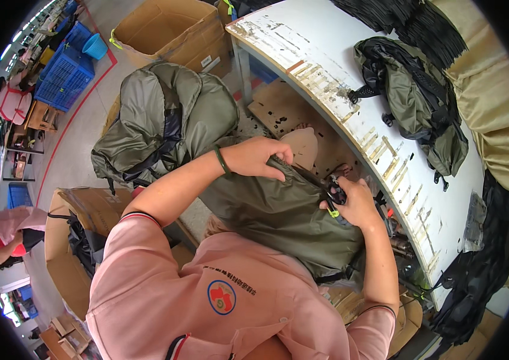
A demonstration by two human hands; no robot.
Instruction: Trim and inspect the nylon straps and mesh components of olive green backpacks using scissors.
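Across the person's lap lies a spread of shiny olive-green fabric (254, 207), its upper edge raised between the two hands. The left hand (254, 157) is nearly closed, thumb and fingers pinching that edge. The right hand (357, 203) is curled around the black handles of a pair of scissors (330, 191), whose blades point toward the left hand along the edge. Left of the lap sits a bulky olive-green heap (206, 108), with an open cardboard box (197, 47) behind it. To the right, a scuffed white worktable (308, 30) bears an olive-and-black backpack (407, 102).
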